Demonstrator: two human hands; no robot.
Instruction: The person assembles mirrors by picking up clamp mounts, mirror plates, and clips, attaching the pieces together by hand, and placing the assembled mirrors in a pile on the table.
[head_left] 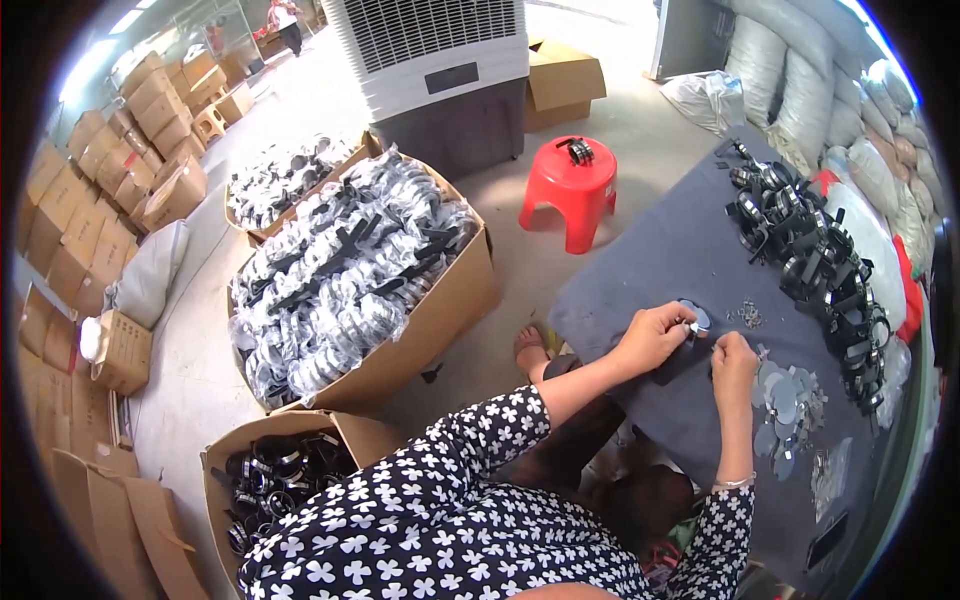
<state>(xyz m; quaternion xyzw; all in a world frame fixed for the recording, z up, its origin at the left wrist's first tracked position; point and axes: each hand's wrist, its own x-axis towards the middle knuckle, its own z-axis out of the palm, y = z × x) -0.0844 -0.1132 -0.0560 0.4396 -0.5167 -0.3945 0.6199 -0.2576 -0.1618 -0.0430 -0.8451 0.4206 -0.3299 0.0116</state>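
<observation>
Left hand: the left hand (pixel 652 338) sits over the near edge of the table (pixel 660 260), its grip closed around a small round piece (pixel 696 318) with a pale face, pinned between thumb and fingers, probably so it cannot turn.
Right hand: the right hand (pixel 733 358) comes in just right of the round piece, fingertips pinched together near its rim; whether something tiny sits in that pinch is too small to tell.
Round piece: it is held just above the grey table top, between both hands, at the table's near left part, close to the body where both hands meet easily.
Small bits: a little heap of small metal bits (pixel 746 316) lies on the table just beyond the right hand, seemingly kept within a short reach.
Discs: flat grey discs (pixel 784 400) are spread on the table right of the right hand, loose and fanned out so one can be picked off singly.
Finished heap: a long pile of black and silver round parts (pixel 812 262) runs along the far right side of the table, out of the hands' way.
Boxes: left of the table, on the floor, a big cardboard box (pixel 440 310) brims with bagged parts; a smaller open box (pixel 280 470) stands nearer the person.
Stool: a red stool (pixel 570 190) stands beyond the table's left corner with one part on top.
</observation>
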